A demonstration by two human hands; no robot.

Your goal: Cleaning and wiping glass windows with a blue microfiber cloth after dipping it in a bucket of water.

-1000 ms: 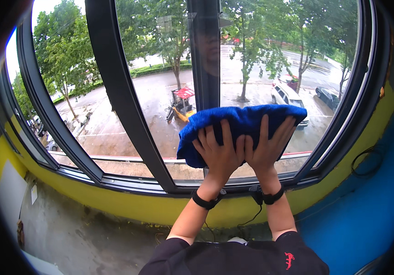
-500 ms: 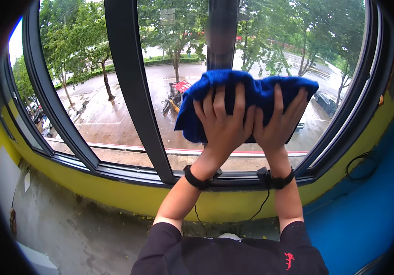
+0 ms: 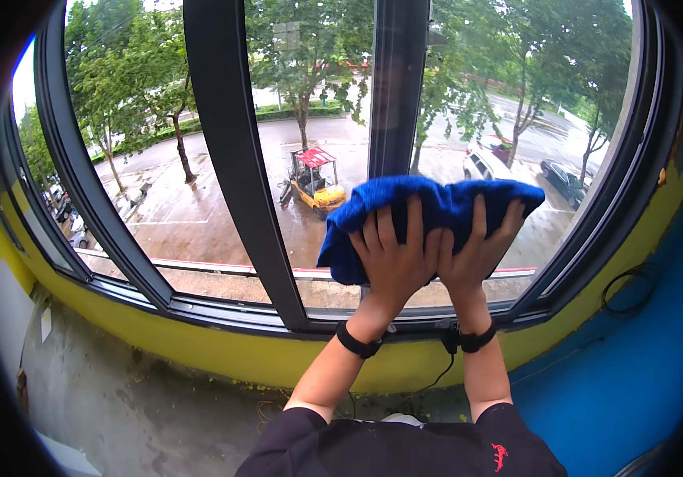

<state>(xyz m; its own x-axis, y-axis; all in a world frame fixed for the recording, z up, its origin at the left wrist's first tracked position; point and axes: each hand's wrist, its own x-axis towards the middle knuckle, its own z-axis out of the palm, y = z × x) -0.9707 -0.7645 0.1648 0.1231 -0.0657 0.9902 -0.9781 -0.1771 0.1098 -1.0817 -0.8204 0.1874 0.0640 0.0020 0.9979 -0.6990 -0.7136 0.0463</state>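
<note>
A folded blue cloth lies against the lower part of the window pane in front of me. My left hand presses on its left half with fingers spread over the fabric. Close beside it, my right hand presses the right half, its fingers also fanned out. The two thumbs nearly meet in the middle. Both palms face the glass, and both arms reach forward. Each wrist wears a black strap with a small device on it.
Dark window frame bars flank the pane, with a sill track along its bottom. Below runs a yellow wall. A dark cable loop lies by the blue surface at right. Outside stand a yellow forklift, cars and trees.
Both hands have slid the blue cloth downward on the glass. The forklift and a white car outside now show above the cloth.
</note>
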